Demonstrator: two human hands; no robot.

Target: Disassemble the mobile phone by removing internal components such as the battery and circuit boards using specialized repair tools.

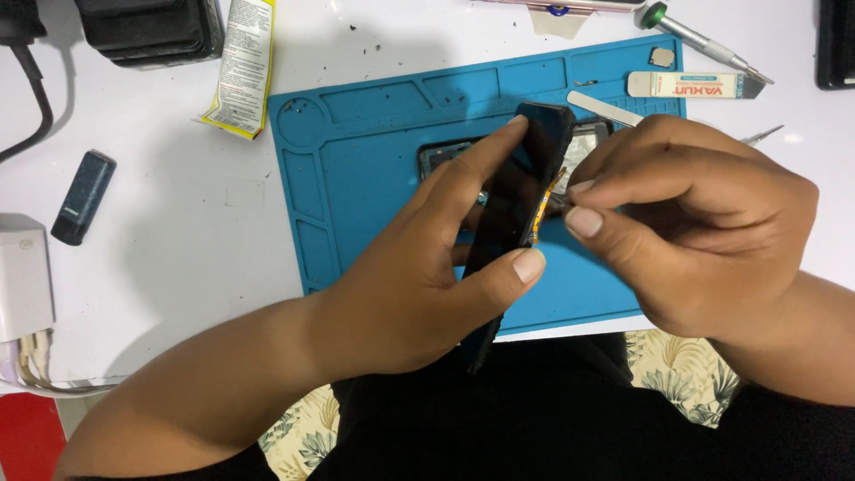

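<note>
My left hand grips a black phone screen panel held on edge above a blue repair mat, thumb at its lower side and forefinger along its top. My right hand sits just right of the panel, thumb and forefinger pinched together at an orange flex strip on the panel's back. Whether a small tool sits in that pinch is hidden. Behind the panel an opened phone body lies on the mat, mostly covered.
A white table holds a small black stick, a white charger, a yellow packet, a black box, a green-capped screwdriver, a flat pry blade, a thin metal spudger and tweezer tips.
</note>
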